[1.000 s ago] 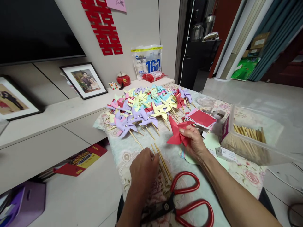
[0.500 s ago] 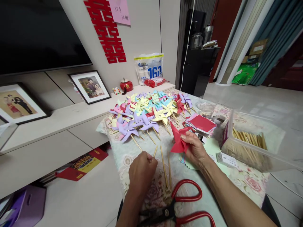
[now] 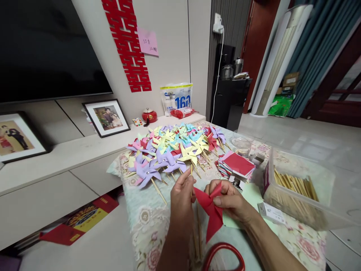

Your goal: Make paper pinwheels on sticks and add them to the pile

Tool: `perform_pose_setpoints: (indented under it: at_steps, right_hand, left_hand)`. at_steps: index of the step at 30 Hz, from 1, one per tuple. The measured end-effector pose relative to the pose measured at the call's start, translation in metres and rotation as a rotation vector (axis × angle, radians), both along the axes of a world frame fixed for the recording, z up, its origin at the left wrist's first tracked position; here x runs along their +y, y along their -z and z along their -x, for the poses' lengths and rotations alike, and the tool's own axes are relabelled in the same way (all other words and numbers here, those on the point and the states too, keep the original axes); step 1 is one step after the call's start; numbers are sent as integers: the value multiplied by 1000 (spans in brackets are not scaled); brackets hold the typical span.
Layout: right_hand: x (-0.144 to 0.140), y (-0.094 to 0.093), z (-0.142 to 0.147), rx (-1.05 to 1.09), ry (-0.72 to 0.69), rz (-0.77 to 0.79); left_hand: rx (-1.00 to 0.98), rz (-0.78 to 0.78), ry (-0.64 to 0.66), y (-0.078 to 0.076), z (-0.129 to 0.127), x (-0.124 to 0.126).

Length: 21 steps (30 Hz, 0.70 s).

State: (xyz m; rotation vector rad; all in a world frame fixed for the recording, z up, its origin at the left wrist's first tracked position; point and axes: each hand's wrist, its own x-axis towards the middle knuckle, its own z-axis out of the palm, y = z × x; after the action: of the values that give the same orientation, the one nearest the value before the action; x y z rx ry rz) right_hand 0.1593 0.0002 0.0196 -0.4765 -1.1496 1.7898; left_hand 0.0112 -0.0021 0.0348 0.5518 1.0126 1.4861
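A thin wooden stick point(image 3: 191, 174) is pinched upright in the left hand point(image 3: 182, 197), while the red paper pinwheel point(image 3: 211, 210) is clamped in the right hand point(image 3: 229, 199), just above the worktop point(image 3: 146, 214). Mounting appears underway; next, careful alignment of stick and centre is called for.
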Motion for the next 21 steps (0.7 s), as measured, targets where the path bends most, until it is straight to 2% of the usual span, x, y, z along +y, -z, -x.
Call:
perform_pose_setpoints:
  at_steps: [4, 7, 12, 16, 21]
  right_hand:
    - [-2, -7, -8, -190, 131, -76]
    - [-3, -12, -8, -250, 191, -146]
    - [-2, -13, -3, -298, 310, -392]
    - [-4, -15, 0, -351, 450, -619]
    - [-6, -20, 3, -441, 605, -820]
  left_hand:
    - [-7, -14, 16, 15, -2, -4]
    - [-28, -30, 8, 22, -4, -6]
    - [13, -72, -4, 28, -5, -6]
    - [65, -164, 19, 28, -5, -9]
    - [94, -249, 11, 15, -6, -16]
